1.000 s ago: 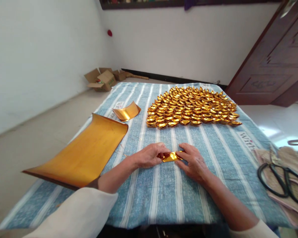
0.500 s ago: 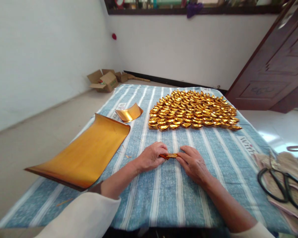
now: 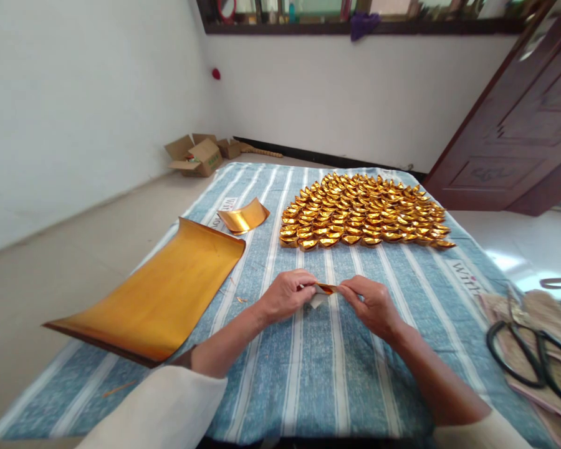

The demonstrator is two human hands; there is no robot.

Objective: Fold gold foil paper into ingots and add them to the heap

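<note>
Between my two hands is a small piece of gold foil paper, partly folded, with a pale underside flap hanging down. My left hand pinches its left end, fingers closed. The right end is gripped by thumb and fingertips of my right hand. Just beyond the hands, many folded gold paper ingots stand in packed rows. To the left lies a large stack of gold foil sheets, its ends curling up. A smaller curved stack of gold paper rests behind it.
A blue-and-white striped cloth covers the table. Black-handled scissors lie on a beige cloth at the right edge. Small gold scraps are scattered left of my hands. Cardboard boxes sit on the floor beyond.
The pale underside of the foil paper now shows below my left fingers. My right hand has turned slightly and shifted a little right, still pinching the paper's end.
</note>
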